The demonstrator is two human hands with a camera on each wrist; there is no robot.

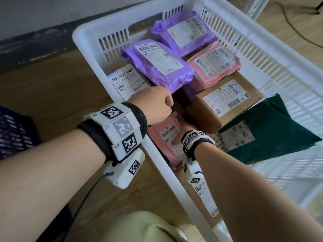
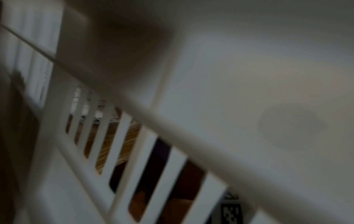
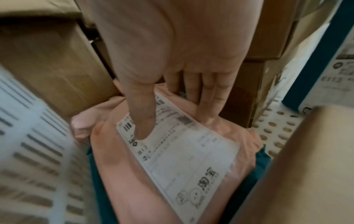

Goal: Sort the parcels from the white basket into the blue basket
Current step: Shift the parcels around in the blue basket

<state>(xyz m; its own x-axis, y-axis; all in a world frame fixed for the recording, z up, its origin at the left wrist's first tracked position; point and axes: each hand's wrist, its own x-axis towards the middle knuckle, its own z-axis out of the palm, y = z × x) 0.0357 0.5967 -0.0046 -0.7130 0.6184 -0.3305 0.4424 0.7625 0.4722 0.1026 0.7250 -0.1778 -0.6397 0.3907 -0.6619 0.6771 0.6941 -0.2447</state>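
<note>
The white basket (image 1: 82, 34) holds several parcels. My right hand (image 1: 184, 131) reaches in near its front-left wall and pinches a pink parcel (image 1: 165, 149). In the right wrist view the thumb (image 3: 141, 121) presses on this pink parcel's (image 3: 118, 174) white label, and the fingers (image 3: 206, 94) reach down behind its far edge. My left hand (image 1: 157, 105) sits over the basket's left rim with its fingers curled down; their tips are hidden. The left wrist view shows only the slatted basket wall (image 2: 118, 151), blurred and close. At the far left is a dark blue slotted thing (image 1: 12, 133), perhaps the blue basket.
Two purple parcels (image 1: 157, 65) (image 1: 183, 32), another pink one (image 1: 213, 65), a brown box (image 1: 225, 102) and a dark green bag (image 1: 269, 130) lie in the basket. A white-labelled parcel (image 1: 127, 81) leans at the left wall. A teal bag (image 3: 99, 189) lies under the held parcel. Wooden floor surrounds the basket.
</note>
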